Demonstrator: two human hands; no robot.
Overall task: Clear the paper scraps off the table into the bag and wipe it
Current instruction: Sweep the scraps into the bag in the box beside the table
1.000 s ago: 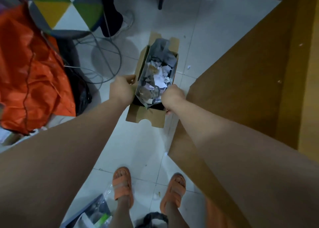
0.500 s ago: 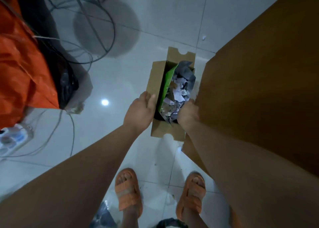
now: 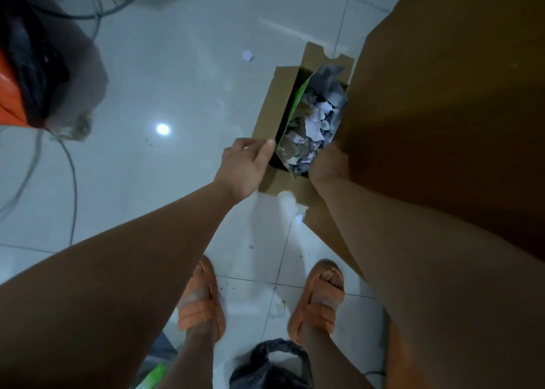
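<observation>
A brown cardboard box stands on the white floor tiles, close against the wooden table. Inside it is a bag with a green edge, filled with paper scraps. My left hand holds the near corner of the box's left flap, thumb at the bag's green edge. On the right rim of the box, beside the table edge, my right hand grips with its fingers curled out of sight. One loose scrap lies on the floor beyond the box, another just in front of it.
My feet in orange sandals stand below the box. A dark plastic bag lies between them at the bottom edge. Cables and an orange sheet with a dark bundle are on the left.
The box has shifted right and now sits against the table. My left hand slid from the flap's side to its near corner. My view tilted further down.
</observation>
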